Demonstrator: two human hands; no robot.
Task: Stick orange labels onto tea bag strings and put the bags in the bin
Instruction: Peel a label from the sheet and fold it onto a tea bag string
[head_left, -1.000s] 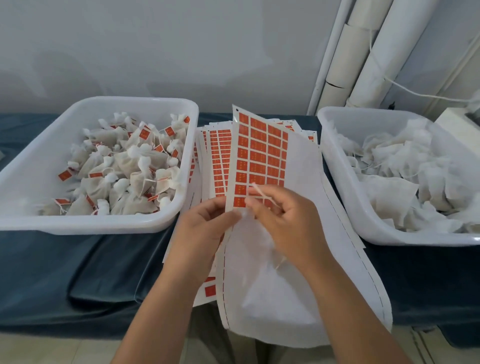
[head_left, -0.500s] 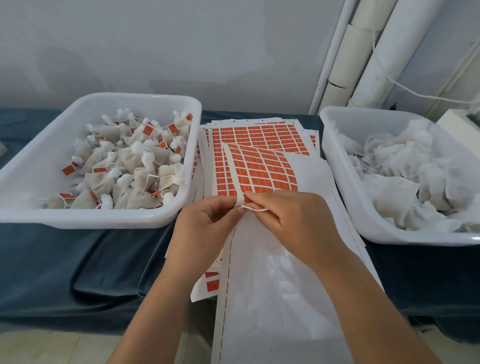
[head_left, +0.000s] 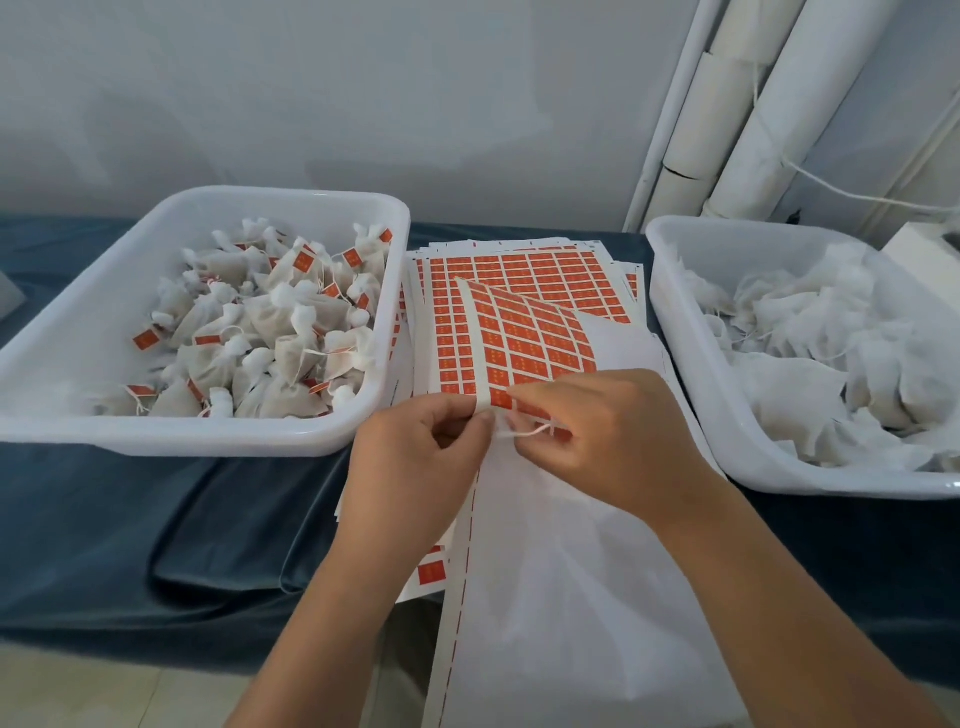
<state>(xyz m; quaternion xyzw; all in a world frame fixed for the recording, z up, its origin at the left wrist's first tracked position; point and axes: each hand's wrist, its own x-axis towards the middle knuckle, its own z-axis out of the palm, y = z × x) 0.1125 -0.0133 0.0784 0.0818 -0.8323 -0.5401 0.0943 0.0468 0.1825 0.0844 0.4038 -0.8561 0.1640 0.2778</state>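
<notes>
Step in hand: label application. At the near edge of the label sheet (head_left: 524, 332), the left hand (head_left: 415, 467) pinches the sheet; the right hand (head_left: 613, 441) pinches the string (head_left: 530, 431) there, fingers curled. The bag is hidden. Next move probably calls for folding a label round the string, then transfer to the bin (head_left: 208, 436) left of the sheet.

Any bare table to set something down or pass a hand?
Largest: blue cloth in front of the left bin, left of the left hand. Narrow strip in front of the right bin, right of the right forearm. Crowded between the bins: label sheets, left hand pinching one, right hand pinching a string.
</notes>
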